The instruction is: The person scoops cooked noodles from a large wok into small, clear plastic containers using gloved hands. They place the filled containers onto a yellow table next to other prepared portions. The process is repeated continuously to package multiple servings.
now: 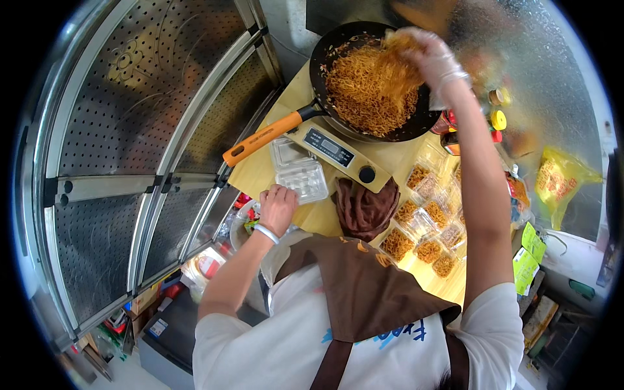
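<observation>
My right hand [429,56], in a clear plastic glove, lifts a clump of fried noodles [370,83] over the right side of a black wok [319,80] with an orange handle. The wok stands on an induction cooker [336,151] with a dark control panel. My left hand [279,207], bare with a pale bracelet on the wrist, rests its curled fingers at the near-left corner of an empty clear plastic box [308,183]; whether it grips the box I cannot tell. Several clear boxes filled with noodles [397,243] stand at the right.
A crumpled brown cloth [365,207] lies below the cooker. Sauce bottles [498,119] stand beyond my right forearm, near a hanging yellow bag [555,183]. A bin [239,229] sits below the left table edge. Perforated metal panels [131,97] rise on the left.
</observation>
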Available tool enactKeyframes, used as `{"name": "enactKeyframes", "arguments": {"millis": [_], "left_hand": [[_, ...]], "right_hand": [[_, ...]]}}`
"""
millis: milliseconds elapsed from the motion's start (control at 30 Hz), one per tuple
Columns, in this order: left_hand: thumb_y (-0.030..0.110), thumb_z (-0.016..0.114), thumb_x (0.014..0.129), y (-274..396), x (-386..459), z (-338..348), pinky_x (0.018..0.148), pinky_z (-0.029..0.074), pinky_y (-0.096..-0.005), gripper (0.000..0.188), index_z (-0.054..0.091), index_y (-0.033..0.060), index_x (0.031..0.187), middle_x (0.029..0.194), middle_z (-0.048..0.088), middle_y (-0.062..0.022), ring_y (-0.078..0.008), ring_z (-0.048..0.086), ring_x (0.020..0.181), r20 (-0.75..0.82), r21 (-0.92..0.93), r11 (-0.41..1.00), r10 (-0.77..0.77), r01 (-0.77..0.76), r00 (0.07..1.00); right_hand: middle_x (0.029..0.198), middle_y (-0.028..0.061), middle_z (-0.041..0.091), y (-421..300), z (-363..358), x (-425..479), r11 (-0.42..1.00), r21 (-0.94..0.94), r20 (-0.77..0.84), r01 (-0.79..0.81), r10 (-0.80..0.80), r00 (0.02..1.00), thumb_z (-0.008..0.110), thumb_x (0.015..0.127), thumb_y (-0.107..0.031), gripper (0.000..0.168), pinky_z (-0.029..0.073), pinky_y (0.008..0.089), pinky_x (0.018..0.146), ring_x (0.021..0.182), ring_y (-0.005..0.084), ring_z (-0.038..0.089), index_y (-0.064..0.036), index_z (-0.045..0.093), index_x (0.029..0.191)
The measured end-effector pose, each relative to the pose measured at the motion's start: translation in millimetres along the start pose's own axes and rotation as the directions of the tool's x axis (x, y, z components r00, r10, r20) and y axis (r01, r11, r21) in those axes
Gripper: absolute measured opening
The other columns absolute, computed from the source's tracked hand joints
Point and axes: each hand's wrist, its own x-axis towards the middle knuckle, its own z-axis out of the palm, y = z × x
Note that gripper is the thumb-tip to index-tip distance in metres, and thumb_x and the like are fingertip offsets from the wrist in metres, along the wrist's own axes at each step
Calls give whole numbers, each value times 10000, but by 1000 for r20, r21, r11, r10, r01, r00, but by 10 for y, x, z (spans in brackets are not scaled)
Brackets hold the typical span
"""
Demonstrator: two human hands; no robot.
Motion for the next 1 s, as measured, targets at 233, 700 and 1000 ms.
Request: {"name": "enactKeyframes", "arguments": {"millis": [233,700,1000], "left_hand": [[213,667,841,41,153,-277,821,428,-425,139,622,110,921,898,598,-63,-269,543,995,-85,-120,985,-136,125,987],[5,522,919,-205,180,247,695,555,-314,328,375,4,1212,996,574,-99,-198,641,896,520,-756,-36,-639,654,566],[-141,417,834,141,353,-438,778,615,-414,501,346,73,1281,1206,422,-106,-295,610,1062,621,-782,-250,-226,571,751]], "right_hand": [[928,7,662,-679,-631,100,751,652,-28,-105,162,986,560,939,-20,131,526,263,709,824,119,629,-45,631,1047],[1064,1,655,-202,-539,103,965,243,-38,-95,108,993,563,891,24,362,469,254,911,1013,109,595,-97,611,1228],[1009,85,685,-1024,-1081,137,497,862,-69,-101,312,947,473,938,51,225,564,329,817,891,202,649,-32,615,1092]]}}
